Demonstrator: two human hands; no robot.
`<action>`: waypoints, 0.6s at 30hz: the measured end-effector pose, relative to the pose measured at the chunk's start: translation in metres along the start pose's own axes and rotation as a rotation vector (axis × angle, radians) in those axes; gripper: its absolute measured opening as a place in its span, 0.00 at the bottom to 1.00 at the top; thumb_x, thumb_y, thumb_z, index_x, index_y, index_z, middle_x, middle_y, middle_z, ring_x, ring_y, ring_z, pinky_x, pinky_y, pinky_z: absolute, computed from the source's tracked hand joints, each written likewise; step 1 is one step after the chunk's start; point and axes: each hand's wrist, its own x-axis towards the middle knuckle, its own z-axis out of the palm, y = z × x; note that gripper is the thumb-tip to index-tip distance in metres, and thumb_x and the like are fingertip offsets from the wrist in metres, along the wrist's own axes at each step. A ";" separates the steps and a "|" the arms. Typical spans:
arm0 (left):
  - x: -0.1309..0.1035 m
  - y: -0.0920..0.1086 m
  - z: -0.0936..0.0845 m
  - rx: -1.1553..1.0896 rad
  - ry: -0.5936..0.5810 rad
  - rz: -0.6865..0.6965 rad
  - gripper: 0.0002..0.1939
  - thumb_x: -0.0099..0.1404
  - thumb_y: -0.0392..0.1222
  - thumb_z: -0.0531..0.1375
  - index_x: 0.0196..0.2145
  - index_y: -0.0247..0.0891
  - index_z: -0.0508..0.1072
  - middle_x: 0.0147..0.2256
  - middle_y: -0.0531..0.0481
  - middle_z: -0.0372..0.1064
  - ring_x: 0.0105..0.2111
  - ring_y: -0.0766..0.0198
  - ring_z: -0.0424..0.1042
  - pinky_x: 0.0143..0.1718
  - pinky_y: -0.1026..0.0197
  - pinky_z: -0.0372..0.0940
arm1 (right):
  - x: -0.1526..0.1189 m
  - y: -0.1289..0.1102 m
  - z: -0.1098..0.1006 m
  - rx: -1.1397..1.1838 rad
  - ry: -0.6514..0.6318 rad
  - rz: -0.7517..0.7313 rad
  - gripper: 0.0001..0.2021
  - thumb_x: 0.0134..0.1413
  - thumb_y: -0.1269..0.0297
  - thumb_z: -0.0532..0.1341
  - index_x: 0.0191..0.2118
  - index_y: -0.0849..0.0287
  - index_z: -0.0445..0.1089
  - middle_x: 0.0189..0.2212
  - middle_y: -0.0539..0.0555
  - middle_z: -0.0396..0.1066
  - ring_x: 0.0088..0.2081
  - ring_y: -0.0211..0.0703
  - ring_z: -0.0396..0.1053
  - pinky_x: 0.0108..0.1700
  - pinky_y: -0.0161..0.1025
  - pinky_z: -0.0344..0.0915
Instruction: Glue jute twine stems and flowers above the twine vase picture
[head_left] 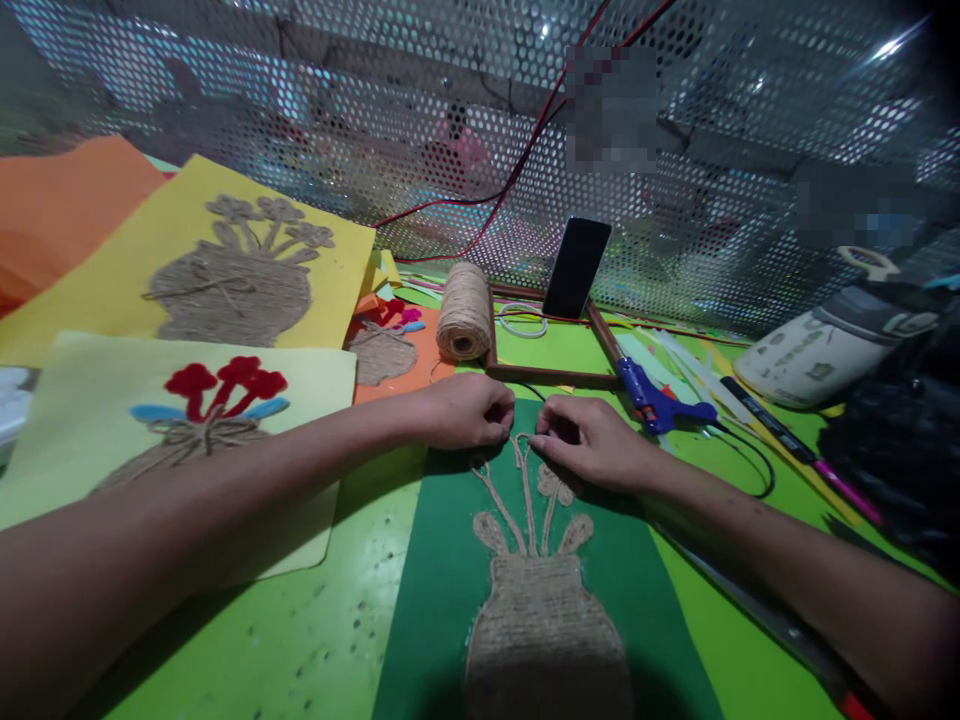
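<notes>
A green sheet (442,560) lies in front of me with a vase of jute twine (544,610) on it. Twine stems (527,505) rise from the vase, flanked by two twine leaves, and a twine flower (553,484) tops the right stem. At the head of the middle stem, my left hand (466,410) and my right hand (600,442) are close together, both closed in a pinch. A small loop of jute twine (520,440) shows between their fingertips. The fingers partly hide what they grip.
A twine spool (463,315) stands behind my left hand. Beside my right forearm lie a blue glue gun (660,400) and a marker (769,420). A phone (577,265) leans near the perforated metal panel (315,120). Finished yellow sheets (337,260) sit left; a bottle (817,345) lies right.
</notes>
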 end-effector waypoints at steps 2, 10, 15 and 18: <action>0.000 -0.001 0.000 0.000 -0.002 0.002 0.04 0.59 0.36 0.57 0.31 0.36 0.72 0.27 0.54 0.69 0.25 0.69 0.63 0.25 0.67 0.52 | 0.000 0.000 0.000 0.001 0.001 -0.001 0.05 0.53 0.64 0.62 0.30 0.58 0.68 0.22 0.47 0.67 0.25 0.37 0.62 0.28 0.35 0.52; 0.001 -0.014 -0.004 -0.182 -0.095 0.069 0.07 0.61 0.40 0.58 0.32 0.36 0.74 0.27 0.54 0.69 0.26 0.68 0.65 0.28 0.67 0.56 | 0.000 0.002 0.002 0.018 0.015 0.006 0.05 0.52 0.64 0.63 0.30 0.58 0.68 0.22 0.47 0.66 0.25 0.38 0.62 0.28 0.35 0.52; 0.001 -0.017 -0.004 -0.288 -0.073 0.089 0.08 0.60 0.42 0.59 0.33 0.35 0.75 0.28 0.54 0.70 0.27 0.68 0.65 0.29 0.68 0.57 | 0.000 0.004 0.005 0.061 0.042 0.033 0.05 0.52 0.65 0.63 0.29 0.58 0.68 0.22 0.48 0.67 0.25 0.38 0.62 0.28 0.35 0.53; 0.000 -0.016 -0.003 -0.295 -0.068 0.068 0.08 0.60 0.43 0.59 0.32 0.35 0.75 0.27 0.54 0.70 0.27 0.69 0.65 0.28 0.68 0.57 | 0.000 0.005 0.005 0.100 0.056 0.048 0.04 0.51 0.66 0.62 0.28 0.58 0.68 0.22 0.49 0.68 0.25 0.38 0.62 0.28 0.36 0.54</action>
